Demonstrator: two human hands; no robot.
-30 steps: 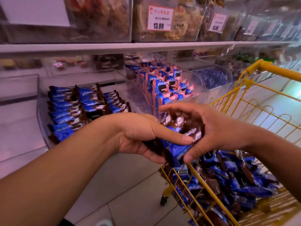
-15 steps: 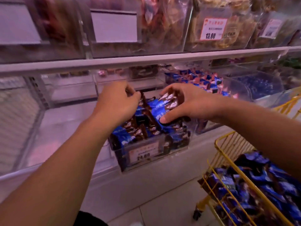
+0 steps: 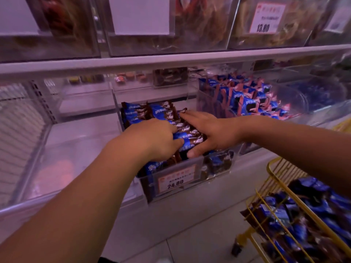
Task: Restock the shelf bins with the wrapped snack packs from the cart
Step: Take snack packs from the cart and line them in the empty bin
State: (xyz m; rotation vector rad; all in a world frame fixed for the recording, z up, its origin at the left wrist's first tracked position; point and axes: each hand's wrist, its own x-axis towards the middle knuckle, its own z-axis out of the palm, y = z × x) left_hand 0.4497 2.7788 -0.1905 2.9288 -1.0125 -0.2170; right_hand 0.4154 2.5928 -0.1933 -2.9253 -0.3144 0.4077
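Blue-and-brown wrapped snack packs (image 3: 163, 111) lie in rows in a clear shelf bin (image 3: 150, 188) with a 24.80 price label. My left hand (image 3: 152, 139) is over the front of the bin, fingers and thumb curled round a bunch of packs (image 3: 185, 142). From the right, my right hand (image 3: 209, 132) lies over the same row. Its fingers are straight and spread and press on the packs; the thumb is at the row's near end. More of these packs (image 3: 303, 215) are heaped in the yellow wire cart (image 3: 273, 177) at the lower right.
To the right is a clear bin of blue-and-pink packs (image 3: 247, 99). A clear bin (image 3: 76, 141) stands to the left. A shelf board (image 3: 171, 59) runs close overhead, carrying bins of other snacks and a 13.80 label (image 3: 266, 18). Tiled floor lies below.
Both hands carried a bunch of packs from above the cart to the shelf bin and lowered it into the rows. The right hand's fingers have flattened onto the packs.
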